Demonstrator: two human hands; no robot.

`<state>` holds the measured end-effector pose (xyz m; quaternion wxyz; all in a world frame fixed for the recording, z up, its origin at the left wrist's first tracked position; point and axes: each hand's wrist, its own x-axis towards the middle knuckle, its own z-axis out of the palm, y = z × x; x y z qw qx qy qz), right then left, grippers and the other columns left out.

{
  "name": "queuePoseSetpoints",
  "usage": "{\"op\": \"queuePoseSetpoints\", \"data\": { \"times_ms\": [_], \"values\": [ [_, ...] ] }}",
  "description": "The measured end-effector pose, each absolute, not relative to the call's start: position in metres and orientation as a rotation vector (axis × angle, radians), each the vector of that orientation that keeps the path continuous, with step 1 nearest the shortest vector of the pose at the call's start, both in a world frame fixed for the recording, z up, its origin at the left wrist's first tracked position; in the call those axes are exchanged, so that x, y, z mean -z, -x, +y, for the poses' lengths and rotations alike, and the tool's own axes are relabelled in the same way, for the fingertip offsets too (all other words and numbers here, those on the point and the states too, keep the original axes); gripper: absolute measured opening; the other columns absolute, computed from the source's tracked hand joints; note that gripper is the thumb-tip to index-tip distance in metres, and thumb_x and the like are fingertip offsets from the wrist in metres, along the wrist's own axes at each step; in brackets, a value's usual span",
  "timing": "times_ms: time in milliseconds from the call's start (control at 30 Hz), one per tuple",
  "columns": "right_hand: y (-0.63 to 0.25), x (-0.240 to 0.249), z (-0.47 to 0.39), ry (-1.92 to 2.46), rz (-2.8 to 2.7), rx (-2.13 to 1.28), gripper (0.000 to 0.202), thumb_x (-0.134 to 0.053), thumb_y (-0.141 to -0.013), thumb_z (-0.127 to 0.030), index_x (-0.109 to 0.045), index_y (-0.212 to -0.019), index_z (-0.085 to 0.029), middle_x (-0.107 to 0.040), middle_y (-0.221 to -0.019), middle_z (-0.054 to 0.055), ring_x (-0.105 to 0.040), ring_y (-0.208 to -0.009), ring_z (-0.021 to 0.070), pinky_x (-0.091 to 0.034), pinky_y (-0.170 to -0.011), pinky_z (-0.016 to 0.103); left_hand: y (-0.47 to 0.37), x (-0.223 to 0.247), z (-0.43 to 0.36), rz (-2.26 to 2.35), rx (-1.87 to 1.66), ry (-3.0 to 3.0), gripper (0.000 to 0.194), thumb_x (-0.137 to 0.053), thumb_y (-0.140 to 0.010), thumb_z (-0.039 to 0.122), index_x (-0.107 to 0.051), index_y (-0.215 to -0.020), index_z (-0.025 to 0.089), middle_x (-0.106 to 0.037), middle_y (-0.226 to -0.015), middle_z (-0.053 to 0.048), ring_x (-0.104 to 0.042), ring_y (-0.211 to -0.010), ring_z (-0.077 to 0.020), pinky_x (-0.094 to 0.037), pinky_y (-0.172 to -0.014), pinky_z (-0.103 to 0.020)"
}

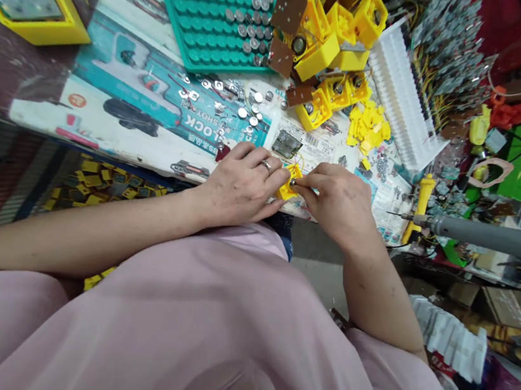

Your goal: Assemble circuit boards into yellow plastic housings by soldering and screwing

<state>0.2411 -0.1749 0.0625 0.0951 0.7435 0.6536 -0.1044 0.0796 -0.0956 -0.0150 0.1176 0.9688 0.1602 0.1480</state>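
Note:
At the near edge of the table, my left hand (pixel 247 180) closes its fingers around a small yellow plastic housing (pixel 286 190). From the other side, the thumb and forefinger of my right hand (pixel 337 199) pinch a small dark, round-ended piece at the housing; its kind is too small to make out. Just beyond the fingers lies a small circuit board (pixel 287 142) with thin wires near it. Loose silver button cells (pixel 242 113) are scattered farther to the left.
A green ridged tray (pixel 182 57) holds several silver discs. Yellow housings (pixel 325 50) are heaped beside it, near small yellow pieces (pixel 369 127) and a white slotted rack (pixel 404 105). A soldering iron (pixel 480 233) points in from the right. More yellow parts (pixel 103 182) lie below the table.

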Motion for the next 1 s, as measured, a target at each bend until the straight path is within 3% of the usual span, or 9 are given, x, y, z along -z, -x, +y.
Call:
{"op": "queuePoseSetpoints", "data": {
  "times_ms": [267,400,533,733,833,1000],
  "values": [
    [-0.250,-0.050,-0.180,-2.393,2.013,0.351,0.008,-0.074,-0.085,-0.029,-0.079,-0.084,-0.023,-0.075,-0.085,0.003,-0.067,-0.081,0.0167,-0.035,-0.061,0.029,-0.081,0.024,-0.099,0.480,-0.702,-2.873,0.035,-0.050,-0.092,0.046,-0.064,-0.099,0.015,-0.071,-0.095,-0.012,-0.062,-0.092,-0.0289,-0.045,-0.079,-0.042],
    [-0.264,-0.053,-0.189,-2.635,2.163,0.428,0.011,-0.070,-0.088,-0.028,-0.079,-0.091,-0.023,-0.076,-0.082,0.002,-0.067,-0.073,0.0143,-0.047,-0.067,0.027,-0.079,0.021,-0.096,0.493,-0.665,-2.832,0.037,-0.053,-0.091,0.043,-0.063,-0.110,0.012,-0.071,-0.100,-0.013,-0.062,-0.095,-0.0301,-0.045,-0.083,-0.043],
    [-0.273,-0.056,-0.203,-2.777,2.271,0.249,0.012,-0.065,-0.091,-0.027,-0.077,-0.093,-0.023,-0.077,-0.086,0.002,-0.069,-0.076,0.0151,-0.053,-0.070,0.028,-0.073,0.016,-0.090,0.411,-0.633,-2.827,0.035,-0.053,-0.092,0.036,-0.063,-0.118,0.015,-0.071,-0.112,-0.013,-0.063,-0.099,-0.0299,-0.047,-0.085,-0.044],
    [-0.258,-0.041,-0.215,-2.298,2.657,-0.133,0.010,-0.064,-0.092,-0.023,-0.073,-0.097,-0.021,-0.075,-0.093,0.004,-0.064,-0.086,0.0158,-0.052,-0.078,0.030,-0.068,0.017,-0.088,0.217,-0.828,-2.876,0.027,-0.052,-0.096,0.028,-0.066,-0.118,0.020,-0.069,-0.125,-0.011,-0.063,-0.111,-0.0268,-0.049,-0.089,-0.042],
    [-0.255,-0.036,-0.213,-2.029,2.671,-0.337,0.010,-0.062,-0.094,-0.024,-0.072,-0.092,-0.021,-0.073,-0.088,0.003,-0.057,-0.081,0.0156,-0.047,-0.071,0.029,-0.071,0.017,-0.088,0.157,-0.895,-2.938,0.025,-0.054,-0.097,0.027,-0.066,-0.117,0.018,-0.071,-0.122,-0.009,-0.064,-0.110,-0.0252,-0.050,-0.088,-0.040],
    [-0.264,-0.039,-0.205,-1.845,2.532,-0.268,0.016,-0.056,-0.097,-0.023,-0.072,-0.093,-0.022,-0.071,-0.089,0.003,-0.053,-0.082,0.0159,-0.037,-0.063,0.030,-0.074,0.017,-0.088,0.133,-0.934,-2.975,0.026,-0.054,-0.098,0.026,-0.068,-0.116,0.014,-0.072,-0.118,-0.009,-0.065,-0.106,-0.0252,-0.053,-0.083,-0.038]
  ]
}}
